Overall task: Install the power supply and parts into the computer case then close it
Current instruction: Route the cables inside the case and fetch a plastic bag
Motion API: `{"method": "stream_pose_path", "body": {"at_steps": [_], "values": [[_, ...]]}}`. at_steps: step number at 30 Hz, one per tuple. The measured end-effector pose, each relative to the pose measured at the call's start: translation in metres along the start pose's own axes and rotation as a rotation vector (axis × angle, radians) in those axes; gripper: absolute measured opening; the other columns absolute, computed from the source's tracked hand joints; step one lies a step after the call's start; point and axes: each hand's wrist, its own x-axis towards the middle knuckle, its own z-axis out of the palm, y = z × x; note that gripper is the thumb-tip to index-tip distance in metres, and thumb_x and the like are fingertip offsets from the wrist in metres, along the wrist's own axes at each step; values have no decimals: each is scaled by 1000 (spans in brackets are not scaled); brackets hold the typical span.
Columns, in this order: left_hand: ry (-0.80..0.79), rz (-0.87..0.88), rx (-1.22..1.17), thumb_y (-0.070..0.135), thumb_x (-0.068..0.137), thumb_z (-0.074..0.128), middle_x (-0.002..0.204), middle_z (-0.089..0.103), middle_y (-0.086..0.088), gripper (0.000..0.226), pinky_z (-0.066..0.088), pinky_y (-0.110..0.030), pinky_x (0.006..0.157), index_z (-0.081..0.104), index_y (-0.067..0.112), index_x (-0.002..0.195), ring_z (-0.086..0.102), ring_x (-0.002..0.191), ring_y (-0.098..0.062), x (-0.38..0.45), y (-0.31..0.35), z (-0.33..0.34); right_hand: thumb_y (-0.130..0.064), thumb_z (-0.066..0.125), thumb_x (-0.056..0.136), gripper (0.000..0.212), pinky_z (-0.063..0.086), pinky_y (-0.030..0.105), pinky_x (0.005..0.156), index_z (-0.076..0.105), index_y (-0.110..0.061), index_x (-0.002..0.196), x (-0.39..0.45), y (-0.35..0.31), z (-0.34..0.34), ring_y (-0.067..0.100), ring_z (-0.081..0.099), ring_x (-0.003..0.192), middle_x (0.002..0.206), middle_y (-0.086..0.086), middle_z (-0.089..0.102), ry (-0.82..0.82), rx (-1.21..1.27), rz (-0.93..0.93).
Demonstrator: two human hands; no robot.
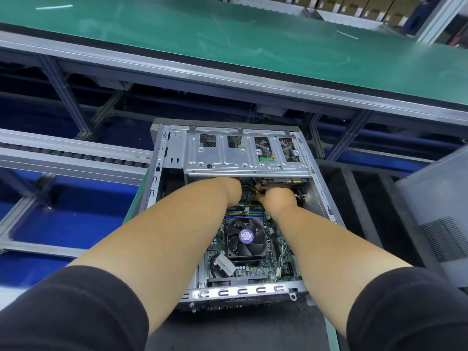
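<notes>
Two bare forearms reach into the open case [162, 158], which lies on its side on a dark desk [240, 330] with the lid off. Writing: the purple sticker on the fan [246, 236] hub carries print too small to read; a white barcode label [225, 265] on a cable near the fan is likewise illegible. No brand can be read anywhere.

Surroundings: a green-topped conveyor [228, 39] runs across behind the case, with a roller track [76, 158] to the left, blue bins below, and cartons on a shelf at far top. A grey perforated panel [440, 219] stands at the right edge.

Obstructions: the silver drive cage [243, 158] spans the far end of the case and overhangs both hands. The left hand [231, 192] and right hand [279, 198] meet just beneath it, beside a bundle of yellow and black wires [249, 193]. The fingers of both hands are hidden under the cage and behind the wrists; whether they are closed on anything cannot be told.

Case condition: the green motherboard [253, 271] is seated, with the black fan at its centre and memory slots just beyond it. A black drive [281, 182] sits at the cage's right underside.
</notes>
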Motion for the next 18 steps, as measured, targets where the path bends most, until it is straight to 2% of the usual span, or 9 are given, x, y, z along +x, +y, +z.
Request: {"method": "stream_pose_path", "body": {"at_steps": [2, 4, 6, 8, 13, 18], "values": [[6, -14, -10, 4, 97, 42, 70, 39, -2, 20, 39, -30, 74, 49, 8, 79, 45, 83, -24, 0, 0, 0, -39, 48, 100, 30, 42, 28, 70, 65, -14, 98, 2, -1, 0, 27, 63, 88, 84, 7, 63, -9, 31, 17], [-2, -22, -20, 4, 97, 41, 71, 42, -3, 26, 39, -30, 73, 49, 8, 72, 45, 83, -24, -1, 1, 0, -36, 50, 100, 28, 44, 30, 74, 66, -17, 112, 4, -2, -2, 26, 62, 91, 97, 9, 66, -10, 69, 23], [-6, -25, -25, 4, 97, 42, 78, 47, -6, 19, 40, -30, 74, 60, 3, 91, 46, 83, -24, -2, 1, -1, -30, 49, 100, 26, 48, 32, 81, 64, -20, 119, 6, -2, -3, 26, 61, 98, 109, 8, 65, -22, 43, 15], [-9, -23, -29, 5, 97, 42, 87, 50, -8, 24, 41, -30, 75, 62, 2, 111, 46, 83, -24, -4, 1, -2, -24, 45, 101, 28, 49, 35, 88, 63, -21, 122, 7, -3, -3, 28, 60, 106, 118, 7, 64, -61, -7, 9], [1, -22, -19, 9, 99, 41, 96, 50, -8, 27, 45, -33, 81, 62, 2, 115, 47, 85, -23, -5, 2, -2, -20, 48, 100, 28, 51, 37, 92, 65, -22, 121, 10, -1, 2, 28, 61, 109, 121, 6, 65, -43, -56, -4], [33, -39, -49, 16, 101, 41, 101, 54, -9, 30, 45, -34, 83, 59, 3, 121, 49, 88, -23, -12, 6, -4, -22, 48, 99, 28, 47, 37, 88, 66, -19, 121, 12, -2, 0, 29, 59, 110, 122, 7, 63, -34, -5, 11]]}}
